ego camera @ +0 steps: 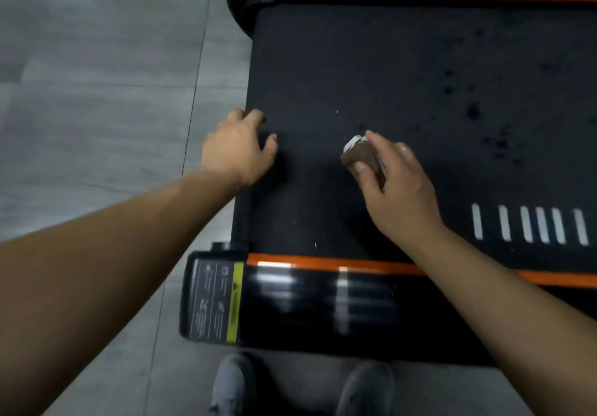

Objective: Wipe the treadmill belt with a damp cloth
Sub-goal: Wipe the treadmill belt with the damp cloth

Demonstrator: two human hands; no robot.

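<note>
Left hand (239, 147): palm down at the end edge of the belt (403, 70), fingers spread and curled, fingertips on the black surface; it grips nothing.
Right hand (395, 186): closed around the cloth (363, 155), thumb on the near side, fingers over the top.
Cloth: a brown wad with a white corner showing at the fingertips, pressed on the belt just ahead of the right hand (whether it is damp cannot be told from the view).
Hands: apart, with bare belt between them.
Belt: black; dark spots lie beyond and to the right of the right hand; a row of white bars (529, 225) lies right of the right wrist.
Rail (323, 306): black with an orange strip (355, 265), under both forearms; a yellow-edged label (214, 302) sits at its end, below the left hand.
Floor (97, 92): grey tile, left of the left hand.
Shoes (232, 383): grey pair, at the near edge, below the rail.
</note>
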